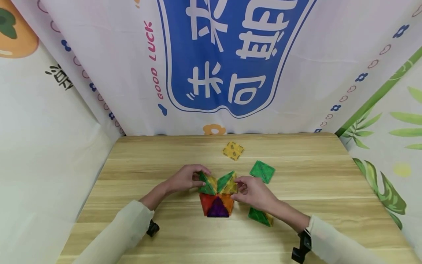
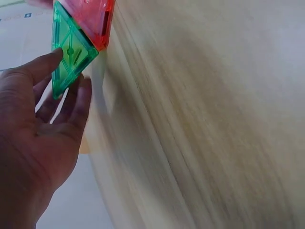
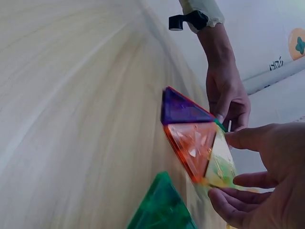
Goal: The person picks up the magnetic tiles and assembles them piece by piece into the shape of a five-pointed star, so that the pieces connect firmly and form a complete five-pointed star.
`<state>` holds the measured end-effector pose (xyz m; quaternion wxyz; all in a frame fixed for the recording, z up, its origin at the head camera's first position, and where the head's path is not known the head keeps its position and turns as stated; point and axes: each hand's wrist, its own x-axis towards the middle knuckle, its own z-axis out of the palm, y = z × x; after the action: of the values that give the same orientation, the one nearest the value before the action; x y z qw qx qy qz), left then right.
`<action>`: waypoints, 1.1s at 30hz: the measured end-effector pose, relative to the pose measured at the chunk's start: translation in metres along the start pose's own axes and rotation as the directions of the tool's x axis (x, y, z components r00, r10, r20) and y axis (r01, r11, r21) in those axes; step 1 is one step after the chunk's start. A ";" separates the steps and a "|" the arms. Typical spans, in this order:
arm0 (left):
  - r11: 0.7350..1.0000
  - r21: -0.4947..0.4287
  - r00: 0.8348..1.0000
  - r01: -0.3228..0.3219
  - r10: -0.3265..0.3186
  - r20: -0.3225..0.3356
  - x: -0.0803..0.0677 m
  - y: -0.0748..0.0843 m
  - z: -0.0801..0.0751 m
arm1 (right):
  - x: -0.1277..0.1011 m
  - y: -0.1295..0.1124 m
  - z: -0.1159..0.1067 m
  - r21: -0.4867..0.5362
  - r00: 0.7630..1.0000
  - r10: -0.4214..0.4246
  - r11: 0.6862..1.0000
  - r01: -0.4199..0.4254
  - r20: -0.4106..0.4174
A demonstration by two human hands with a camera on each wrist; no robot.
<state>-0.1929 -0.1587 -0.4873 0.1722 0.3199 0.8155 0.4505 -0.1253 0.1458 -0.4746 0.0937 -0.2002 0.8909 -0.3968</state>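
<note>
The tile cluster (image 1: 217, 194) sits at the middle of the table (image 1: 132, 234), between the two hands. Nearest the person, its purple tile (image 1: 217, 209) lies flat, with a red tile (image 1: 206, 202) and an orange tile (image 1: 226, 202) flanking it. Behind these, green and yellow tiles tilt up off the wood, so the cluster is half flat, half raised.

The left hand (image 1: 186, 178) curls its fingers round the raised green tile (image 2: 69, 52) on its side; in the left wrist view the fingertips press that tile's face and edge. The right hand (image 1: 255, 192) pinches the raised yellow tile (image 3: 220, 164) from the other side, thumb above and fingers below.

The tiles look like thin, stiff, translucent plastic, light and smooth-faced, so they will probably slip if squeezed flat-on. They appear to cling only along their edges, so I judge the joints to be the weak point: a twist or a one-sided lift would likely fold or split the cluster. Holds are best taken on the framed edges near the corners, both sides moving together.

Just right of the cluster, by the right wrist, lies a loose green piece (image 1: 260, 216). Further back rests a green square (image 1: 262, 171), and beyond it a yellow square (image 1: 233, 150), well apart from the hands.
</note>
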 end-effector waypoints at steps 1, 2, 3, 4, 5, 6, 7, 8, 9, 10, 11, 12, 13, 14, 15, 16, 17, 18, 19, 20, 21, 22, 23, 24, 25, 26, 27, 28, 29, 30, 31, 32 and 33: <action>0.999 0.039 1.000 -0.024 0.024 -0.010 -0.001 0.001 0.000 | 0.001 -0.001 0.002 -0.016 1.000 -0.005 1.000 0.005 -0.013; 0.995 0.083 0.998 -0.049 0.051 -0.021 -0.003 0.001 0.001 | 0.002 -0.003 0.003 -0.037 1.000 -0.013 0.999 0.012 -0.026; 0.989 0.130 0.997 -0.069 0.074 -0.034 -0.005 0.001 0.001 | 0.003 -0.004 0.005 -0.060 0.999 -0.026 0.998 0.023 -0.037; 0.981 0.172 0.995 -0.085 0.094 -0.045 -0.007 0.001 0.002 | 0.004 -0.005 0.007 -0.080 0.998 -0.035 0.996 0.031 -0.046; 0.973 0.210 0.992 -0.096 0.110 -0.055 -0.009 0.001 0.003 | 0.006 -0.006 0.009 -0.099 0.997 -0.044 0.994 0.039 -0.055; 0.966 0.238 0.992 -0.098 0.115 -0.060 -0.011 0.001 0.004 | 0.008 -0.006 0.010 -0.127 0.996 -0.058 0.991 0.049 -0.065; 0.961 0.258 0.991 -0.099 0.119 -0.062 -0.013 0.002 0.005 | 0.010 -0.007 0.012 -0.151 0.995 -0.070 0.987 0.058 -0.071; 0.957 0.272 0.991 -0.097 0.119 -0.064 -0.015 0.002 0.007 | 0.012 -0.007 0.013 -0.173 0.994 -0.082 0.982 0.069 -0.073; 0.955 0.279 0.991 -0.096 0.118 -0.063 -0.017 0.003 0.009 | 0.014 -0.007 0.015 -0.188 0.993 -0.091 0.979 0.076 -0.073; 0.954 0.282 0.991 -0.099 0.120 -0.060 -0.018 0.004 0.010 | 0.017 -0.007 0.015 -0.192 0.993 -0.094 0.978 0.079 -0.069; 0.951 0.292 0.990 -0.104 0.127 -0.061 -0.020 0.005 0.012 | 0.019 -0.006 0.016 -0.199 0.993 -0.099 0.976 0.085 -0.062; 0.951 0.291 0.990 -0.103 0.126 -0.063 -0.021 0.006 0.014 | 0.021 -0.005 0.017 -0.199 0.993 -0.104 0.976 0.092 -0.051; 0.951 0.292 0.989 -0.104 0.129 -0.068 -0.023 0.007 0.017 | 0.024 -0.004 0.017 -0.192 0.994 -0.107 0.977 0.098 -0.036; 0.950 0.294 0.988 -0.103 0.131 -0.076 -0.024 0.007 0.019 | 0.026 -0.003 0.017 -0.188 0.994 -0.112 0.976 0.107 -0.017; 0.950 0.297 0.988 -0.100 0.130 -0.084 -0.025 0.008 0.022 | 0.029 -0.002 0.017 -0.180 0.993 -0.119 0.977 0.118 0.003; 0.949 0.302 0.987 -0.096 0.130 -0.093 -0.027 0.009 0.024 | 0.031 -0.001 0.016 -0.175 0.991 -0.132 0.975 0.134 0.026; 0.948 0.304 0.987 -0.092 0.128 -0.100 -0.028 0.009 0.026 | 0.034 0.002 0.016 -0.169 0.988 -0.143 0.974 0.150 0.051; 0.950 0.300 0.987 -0.087 0.124 -0.106 -0.030 0.011 0.028 | 0.037 0.003 0.014 -0.158 0.985 -0.152 0.974 0.163 0.078; 0.950 0.302 0.987 -0.081 0.118 -0.109 -0.031 0.011 0.030 | 0.040 0.005 0.013 -0.150 0.982 -0.159 0.973 0.174 0.104; 0.950 0.302 0.988 -0.076 0.113 -0.108 -0.032 0.013 0.032 | 0.043 0.007 0.011 -0.140 0.978 -0.166 0.973 0.184 0.128; 0.951 0.300 0.989 -0.068 0.104 -0.105 -0.034 0.014 0.033 | 0.046 0.008 0.010 -0.127 0.973 -0.172 0.973 0.192 0.153; 0.951 0.302 0.990 -0.062 0.096 -0.100 -0.035 0.015 0.035 | 0.048 0.009 0.008 -0.118 0.968 -0.176 0.973 0.198 0.176; 0.952 0.302 0.992 -0.053 0.085 -0.094 -0.037 0.016 0.035 | 0.051 0.011 0.006 -0.109 0.964 -0.175 0.974 0.200 0.201; 0.953 0.301 0.993 -0.044 0.074 -0.089 -0.038 0.018 0.036 | 0.053 0.012 0.004 -0.101 0.959 -0.178 0.974 0.205 0.222; 0.953 0.302 0.995 -0.034 0.061 -0.082 -0.040 0.020 0.037 | 0.056 0.013 0.002 -0.093 0.953 -0.185 0.973 0.212 0.240; 0.951 0.307 0.996 -0.032 0.058 -0.075 -0.041 0.021 0.038 | 0.058 0.014 0.001 -0.086 0.946 -0.194 0.971 0.223 0.259; 0.950 0.311 0.996 -0.031 0.056 -0.069 -0.042 0.022 0.038 | 0.061 0.015 -0.001 -0.079 0.939 -0.205 0.969 0.235 0.278; 0.949 0.314 0.996 -0.033 0.056 -0.063 -0.043 0.024 0.039 | 0.063 0.015 -0.002 -0.073 0.931 -0.217 0.966 0.248 0.294; 0.947 0.320 0.997 -0.036 0.058 -0.059 -0.044 0.025 0.039 | 0.066 0.016 -0.003 -0.066 0.923 -0.230 0.963 0.262 0.310; 0.944 0.326 0.996 -0.042 0.064 -0.055 -0.045 0.027 0.039 | 0.068 0.015 -0.004 -0.055 0.914 -0.243 0.960 0.275 0.324; 0.941 0.335 0.996 -0.048 0.070 -0.052 -0.045 0.028 0.040 | 0.071 0.015 -0.005 -0.045 0.906 -0.254 0.957 0.285 0.338; 0.938 0.342 0.996 -0.052 0.074 -0.051 -0.046 0.028 0.040 | 0.073 0.015 -0.006 -0.039 0.899 -0.262 0.955 0.294 0.352; 0.935 0.352 0.996 -0.055 0.078 -0.051 -0.046 0.029 0.040 | 0.075 0.015 -0.006 -0.034 0.892 -0.270 0.953 0.302 0.363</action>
<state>-0.1256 -0.1534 -0.4845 0.0710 0.3582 0.8764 0.3140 -0.1989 0.1270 -0.4826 0.1839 -0.4013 0.8370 -0.3235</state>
